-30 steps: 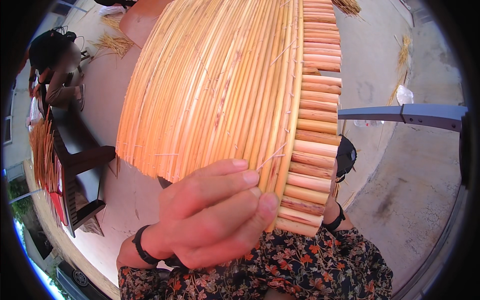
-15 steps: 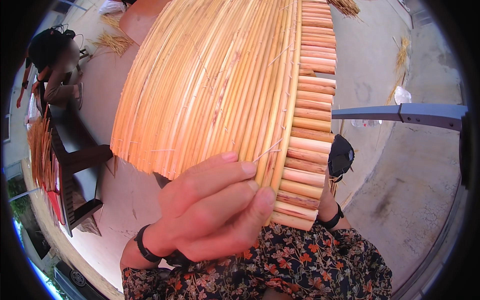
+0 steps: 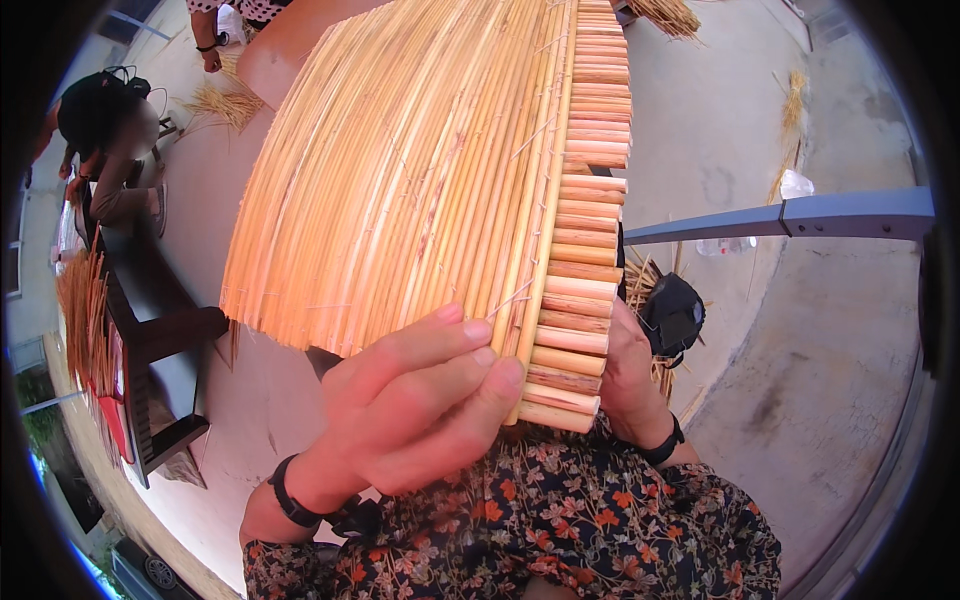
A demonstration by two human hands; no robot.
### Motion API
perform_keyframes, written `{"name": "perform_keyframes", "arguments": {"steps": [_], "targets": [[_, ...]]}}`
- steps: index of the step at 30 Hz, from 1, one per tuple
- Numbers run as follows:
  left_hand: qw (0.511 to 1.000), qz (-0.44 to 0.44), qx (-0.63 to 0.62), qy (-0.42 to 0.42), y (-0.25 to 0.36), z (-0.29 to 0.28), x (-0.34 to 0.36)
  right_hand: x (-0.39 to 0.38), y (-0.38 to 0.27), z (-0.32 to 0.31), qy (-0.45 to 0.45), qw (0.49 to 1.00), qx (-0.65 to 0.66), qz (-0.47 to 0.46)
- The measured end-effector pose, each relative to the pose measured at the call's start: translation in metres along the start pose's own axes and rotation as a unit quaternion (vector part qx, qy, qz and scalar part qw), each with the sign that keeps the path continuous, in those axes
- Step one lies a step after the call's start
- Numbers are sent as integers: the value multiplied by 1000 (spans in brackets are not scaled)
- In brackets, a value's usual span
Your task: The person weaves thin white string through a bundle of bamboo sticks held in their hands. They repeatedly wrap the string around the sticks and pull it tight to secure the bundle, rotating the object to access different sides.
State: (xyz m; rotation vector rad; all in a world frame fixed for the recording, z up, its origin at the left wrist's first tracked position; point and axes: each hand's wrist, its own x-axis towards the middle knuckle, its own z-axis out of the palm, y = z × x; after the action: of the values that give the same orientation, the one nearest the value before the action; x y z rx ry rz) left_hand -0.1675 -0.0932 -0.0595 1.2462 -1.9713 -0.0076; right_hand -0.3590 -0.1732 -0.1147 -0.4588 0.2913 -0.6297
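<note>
A large mat of tied reed stalks [image 3: 430,170] is held up close to the camera, its cut ends forming a stepped edge on the right. My left hand [image 3: 415,405] grips the mat's near lower corner, fingers laid over the stalks beside a thin binding string. My right hand [image 3: 630,375] is mostly hidden behind the mat's right edge, holding it from the back; only the palm side and a black wristband show. My lap in a flowered garment [image 3: 560,520] lies below.
A person [image 3: 110,150] sits at the far left by a dark bench [image 3: 150,330] with a bundle of reeds [image 3: 80,310]. Loose straw [image 3: 215,100] lies on the concrete floor. A grey metal bar [image 3: 800,215] crosses the right. A black object [image 3: 672,312] sits behind the mat.
The mat has shifted slightly left and lower in view, and my left hand's fingers have slid a little along its corner. The grip is unchanged.
</note>
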Motion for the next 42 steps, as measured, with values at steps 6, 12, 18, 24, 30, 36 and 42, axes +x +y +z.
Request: {"name": "perform_keyframes", "arguments": {"steps": [6,12,18,24,30,36,42], "targets": [[1000,-5,2,8,-1,11,-7,0,5,1,-11,997,-70,-15],[1000,3,11,-11,-2,15,-10,-2,7,2,46,996,-70,12],[1000,12,15,-13,-5,21,-11,-1,12,-3,34,999,8,25],[999,6,12,-30,-21,30,-21,10,18,-17,85,992,-82,43],[999,-9,15,-29,-21,35,-42,-12,-6,-5,199,630,-735,-152],[999,-16,21,20,-19,37,-54,24,-27,13,-58,616,-765,-176],[996,-40,24,71,-19,38,-70,51,-18,10,-180,654,-722,-134]]}}
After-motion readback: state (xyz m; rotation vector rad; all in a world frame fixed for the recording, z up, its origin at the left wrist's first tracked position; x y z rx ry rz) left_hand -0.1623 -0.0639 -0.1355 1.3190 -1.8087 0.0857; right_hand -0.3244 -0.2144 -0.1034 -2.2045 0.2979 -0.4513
